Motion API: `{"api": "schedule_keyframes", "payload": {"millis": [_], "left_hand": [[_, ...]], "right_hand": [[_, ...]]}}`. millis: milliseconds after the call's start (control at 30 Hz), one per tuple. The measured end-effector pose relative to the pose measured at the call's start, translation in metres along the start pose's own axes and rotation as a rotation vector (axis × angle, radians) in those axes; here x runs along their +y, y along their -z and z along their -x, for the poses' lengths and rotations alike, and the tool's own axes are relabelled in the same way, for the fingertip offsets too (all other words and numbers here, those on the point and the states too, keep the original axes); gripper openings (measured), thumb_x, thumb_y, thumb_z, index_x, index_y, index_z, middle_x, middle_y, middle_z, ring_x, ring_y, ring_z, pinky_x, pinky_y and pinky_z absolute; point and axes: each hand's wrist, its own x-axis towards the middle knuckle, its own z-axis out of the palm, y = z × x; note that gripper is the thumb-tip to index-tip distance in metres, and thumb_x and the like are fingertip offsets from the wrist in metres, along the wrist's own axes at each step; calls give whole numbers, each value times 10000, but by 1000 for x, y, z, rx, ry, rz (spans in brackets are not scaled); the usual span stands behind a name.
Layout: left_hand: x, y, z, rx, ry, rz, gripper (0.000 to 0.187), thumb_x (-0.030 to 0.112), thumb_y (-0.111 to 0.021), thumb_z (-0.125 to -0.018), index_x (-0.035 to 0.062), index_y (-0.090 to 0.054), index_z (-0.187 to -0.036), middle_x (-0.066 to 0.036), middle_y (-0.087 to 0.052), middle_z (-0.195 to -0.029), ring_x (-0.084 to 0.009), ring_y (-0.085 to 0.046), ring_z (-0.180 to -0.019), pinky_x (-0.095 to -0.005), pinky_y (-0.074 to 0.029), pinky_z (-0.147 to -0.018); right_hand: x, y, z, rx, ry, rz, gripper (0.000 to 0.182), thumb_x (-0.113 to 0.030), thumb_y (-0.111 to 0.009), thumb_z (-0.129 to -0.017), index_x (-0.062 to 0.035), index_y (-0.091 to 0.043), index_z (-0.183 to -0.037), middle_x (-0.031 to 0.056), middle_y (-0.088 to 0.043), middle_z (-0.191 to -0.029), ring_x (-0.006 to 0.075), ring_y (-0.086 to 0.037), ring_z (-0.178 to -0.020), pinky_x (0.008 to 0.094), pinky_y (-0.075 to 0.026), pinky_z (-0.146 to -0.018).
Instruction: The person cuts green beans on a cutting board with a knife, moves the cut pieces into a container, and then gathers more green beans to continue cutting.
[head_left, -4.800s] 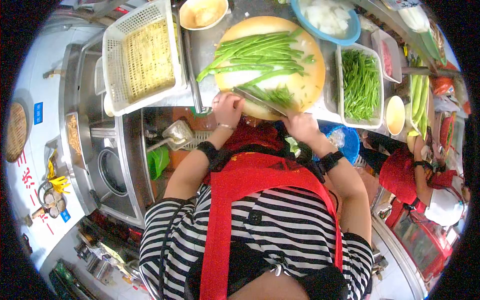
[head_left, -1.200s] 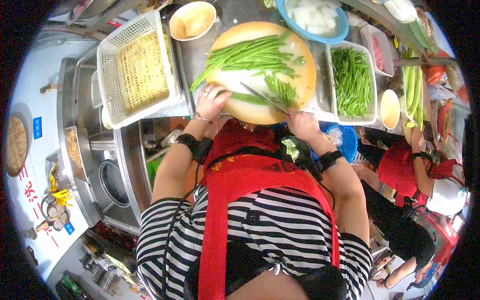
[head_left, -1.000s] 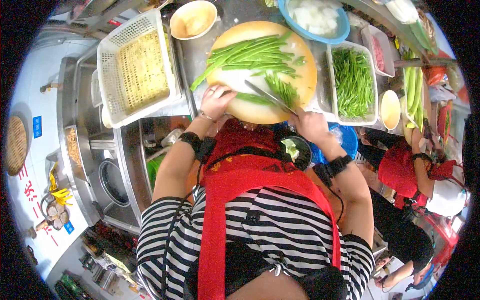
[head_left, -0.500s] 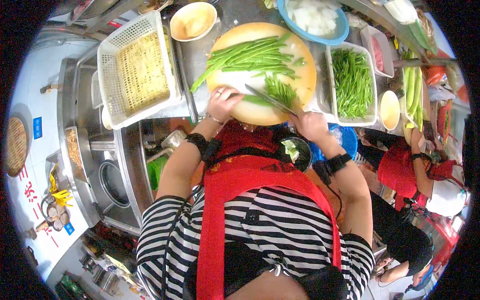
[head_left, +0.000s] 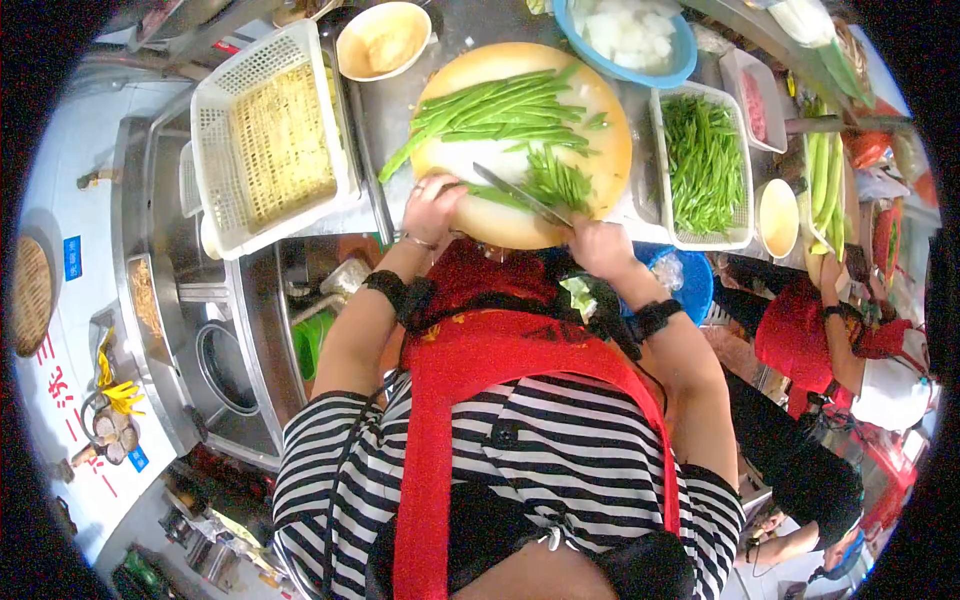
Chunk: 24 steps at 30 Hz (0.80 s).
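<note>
On a round yellow-rimmed cutting board (head_left: 608, 105) lies a bundle of long green beans (head_left: 505, 108), with a heap of sliced green beans (head_left: 557, 182) nearer to me. My right hand (head_left: 602, 248) is closed around the handle of a kitchen knife (head_left: 518, 192). The blade points up and to the left, along the near edge of the sliced heap. At the board's left near edge, my left hand (head_left: 434, 207) has its fingers curled over the ends of a few green beans (head_left: 492, 195). Its fingertips are partly hidden.
To the right stands a white basket (head_left: 747, 205) of sliced green beans, beside a small bowl (head_left: 778, 218). A blue basin (head_left: 688, 62) of white chunks is behind the board. At left are a white basket (head_left: 208, 160) and a cream bowl (head_left: 345, 48). Co-workers (head_left: 800, 340) stand at right.
My right hand and the knife have shifted a little to the left along the sliced beans. My left hand has also slid slightly left.
</note>
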Motion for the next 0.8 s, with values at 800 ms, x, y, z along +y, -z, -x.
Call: {"api": "schedule_keyframes", "payload": {"millis": [800], "left_hand": [[38,-7,-15,123,-86,67,116,164,-641,-709,134,-644,-821,-18,-584,-905,-261,-549,-886,-398,-423,-804]], "right_hand": [[13,-23,2,194,22,8,277,-320,-513,-845,-50,-523,-786,165,-582,-576,325,-597,-521,419,-475,-461]]}}
